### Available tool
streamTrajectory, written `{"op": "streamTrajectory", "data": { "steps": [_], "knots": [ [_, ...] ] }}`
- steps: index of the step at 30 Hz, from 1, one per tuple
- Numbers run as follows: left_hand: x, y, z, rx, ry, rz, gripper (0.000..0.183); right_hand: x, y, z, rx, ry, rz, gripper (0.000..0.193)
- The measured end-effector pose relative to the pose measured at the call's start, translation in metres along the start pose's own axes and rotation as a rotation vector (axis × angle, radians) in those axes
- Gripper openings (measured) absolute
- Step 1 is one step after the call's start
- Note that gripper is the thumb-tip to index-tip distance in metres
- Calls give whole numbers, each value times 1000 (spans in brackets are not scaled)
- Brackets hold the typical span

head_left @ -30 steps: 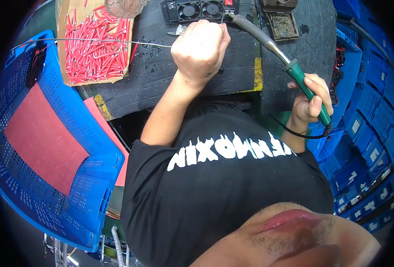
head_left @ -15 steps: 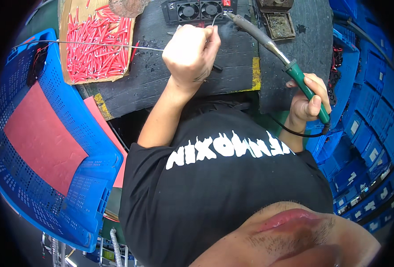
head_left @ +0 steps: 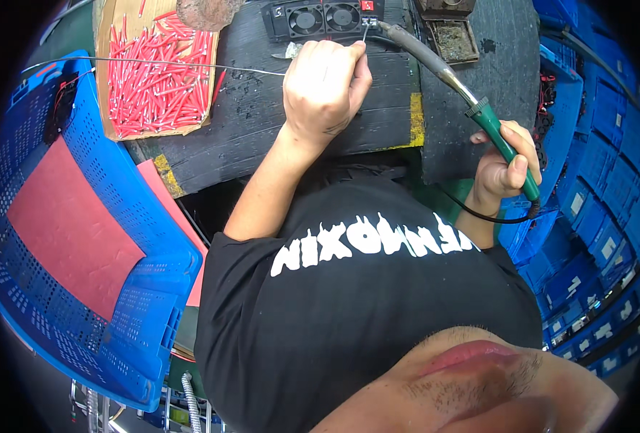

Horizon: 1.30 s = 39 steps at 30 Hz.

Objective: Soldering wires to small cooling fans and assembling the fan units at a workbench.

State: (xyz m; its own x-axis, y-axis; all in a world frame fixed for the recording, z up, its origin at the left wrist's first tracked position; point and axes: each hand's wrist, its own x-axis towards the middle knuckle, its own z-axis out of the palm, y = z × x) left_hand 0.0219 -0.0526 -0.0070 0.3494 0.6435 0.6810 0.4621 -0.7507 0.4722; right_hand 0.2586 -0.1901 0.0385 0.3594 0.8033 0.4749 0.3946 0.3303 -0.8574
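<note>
My right hand point(head_left: 509, 160) is closed round the green handle of a soldering iron point(head_left: 493, 133). The iron points up and left, its tip close to the metal terminals point(head_left: 370, 23) at the right end of a black panel with two fans point(head_left: 323, 19). My left hand point(head_left: 325, 85) is closed just in front of the panel, pinching a thin solder wire point(head_left: 251, 70). One end of the wire rises from the fingertips to the terminals; the rest trails left across the bench. Whether the iron's tip touches a terminal is too small to tell.
A cardboard tray point(head_left: 103, 86) of red-sleeved wire pieces point(head_left: 161, 79) sits on the dark bench point(head_left: 255, 137). A blue crate point(head_left: 183, 281) with a red sheet point(head_left: 74, 224) stands at left. A small grimy tray point(head_left: 455, 42) lies back right. Blue bins point(head_left: 587, 238) line the right side.
My left hand has shifted right and slightly down with the solder wire. The iron's tip has moved a little right along the terminals.
</note>
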Motion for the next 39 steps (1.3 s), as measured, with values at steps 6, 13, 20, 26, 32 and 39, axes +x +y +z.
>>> {"op": "streamTrajectory", "data": {
  "steps": [6, 13, 20, 26, 32, 39],
  "knots": [
    [1, -4, 2, -36, -33, 8, 18, 1, -1, 0, -13, 0, 19, 48],
    [-1, -5, 3, -27, -24, -15, 17, 2, 0, 1, -15, -12, 18, 48],
    [-2, -6, 4, -25, -9, -27, 17, 5, -1, 3, -38, -34, -26, 46],
    [-3, -6, 4, -28, -14, -16, 18, 4, 0, 2, -44, -48, -43, 46],
    [-3, -7, 4, -32, -13, -17, 19, 2, -3, 5, -44, -14, 4, 48],
    [-3, -5, 4, -10, -7, -24, 17, -1, -2, 1, 26, 19, 81, 49]
  ]
}}
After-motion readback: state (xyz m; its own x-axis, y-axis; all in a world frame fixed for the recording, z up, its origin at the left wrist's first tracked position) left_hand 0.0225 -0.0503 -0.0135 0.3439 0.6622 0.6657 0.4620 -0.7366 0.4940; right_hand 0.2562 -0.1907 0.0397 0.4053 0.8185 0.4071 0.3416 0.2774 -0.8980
